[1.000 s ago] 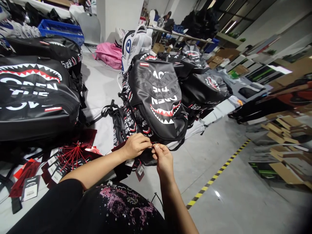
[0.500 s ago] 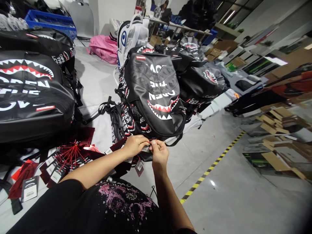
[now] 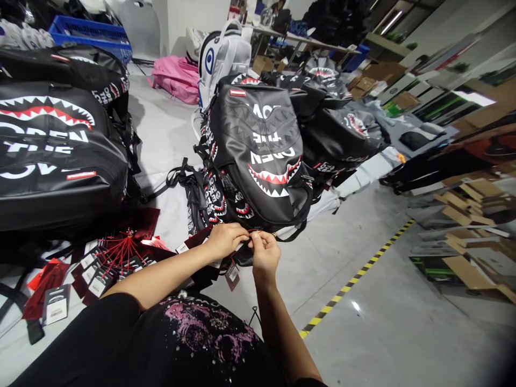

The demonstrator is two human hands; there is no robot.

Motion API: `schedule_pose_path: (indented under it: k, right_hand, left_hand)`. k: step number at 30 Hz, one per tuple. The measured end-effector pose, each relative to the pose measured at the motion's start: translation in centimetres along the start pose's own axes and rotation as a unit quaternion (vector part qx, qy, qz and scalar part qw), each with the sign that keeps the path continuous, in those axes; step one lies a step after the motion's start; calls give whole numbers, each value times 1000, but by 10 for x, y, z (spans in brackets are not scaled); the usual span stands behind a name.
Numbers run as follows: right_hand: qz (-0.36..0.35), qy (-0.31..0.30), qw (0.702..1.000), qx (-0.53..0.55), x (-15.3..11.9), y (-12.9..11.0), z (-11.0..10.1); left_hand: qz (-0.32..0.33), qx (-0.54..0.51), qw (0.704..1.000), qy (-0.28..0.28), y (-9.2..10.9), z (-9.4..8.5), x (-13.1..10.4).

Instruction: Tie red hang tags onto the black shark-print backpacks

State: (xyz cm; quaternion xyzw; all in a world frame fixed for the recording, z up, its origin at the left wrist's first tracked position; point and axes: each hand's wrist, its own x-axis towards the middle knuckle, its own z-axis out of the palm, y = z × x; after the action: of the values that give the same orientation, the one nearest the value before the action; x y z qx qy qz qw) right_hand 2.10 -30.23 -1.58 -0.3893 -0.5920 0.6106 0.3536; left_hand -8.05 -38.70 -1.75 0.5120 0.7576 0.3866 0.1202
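A black backpack (image 3: 268, 123) with a shark-mouth print and white lettering lies in front of me, its handle end toward my body. At its near edge my left hand (image 3: 227, 240) is closed in a pinch on a thin red tag string (image 3: 252, 231). Close beside it, my right hand (image 3: 265, 255) pinches the same string between thumb and fingertips. A dark red hang tag (image 3: 231, 275) dangles below the hands. Part of the string and whatever it passes through are hidden by the fingers.
On the left lie more black backpacks (image 3: 48, 140) and a bunch of tags on red strings (image 3: 128, 250). Farther back are a pink bag (image 3: 177, 78), a white backpack (image 3: 229, 59) and a blue crate (image 3: 91, 35). Cardboard boxes (image 3: 471, 263) stand right, past a yellow-black floor stripe (image 3: 357, 277).
The view has shifted slightly, so the surroundings sit a little farther right. Both hands keep their pinch at the backpack's near edge, with the fingertips almost unmoved.
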Motion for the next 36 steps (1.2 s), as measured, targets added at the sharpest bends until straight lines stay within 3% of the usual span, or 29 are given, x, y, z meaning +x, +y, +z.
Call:
schedule_pose_path:
  k: [10, 15, 18, 25, 33, 36]
  right_hand:
    - [-36, -17, 997, -65, -2, 8, -6]
    - [-51, -35, 992, -108, -1, 11, -8]
    - [-82, -9, 985, -150, -1, 11, -7]
    - [-118, 31, 972, -199, 1, 15, -6]
    - [-120, -1, 979, -165, -4, 18, -5]
    - [-105, -16, 985, -132, -4, 23, -5]
  left_hand:
    - [-83, 45, 995, -43, 12, -6, 5]
    - [-70, 73, 994, -30, 11, 1, 3]
    - [-68, 72, 995, -27, 9, 7, 3]
    - [-52, -16, 998, -22, 3, 10, -3]
    - [-70, 24, 997, 12, 2, 8, -7]
    - [-35, 36, 999, -9, 0, 10, -8]
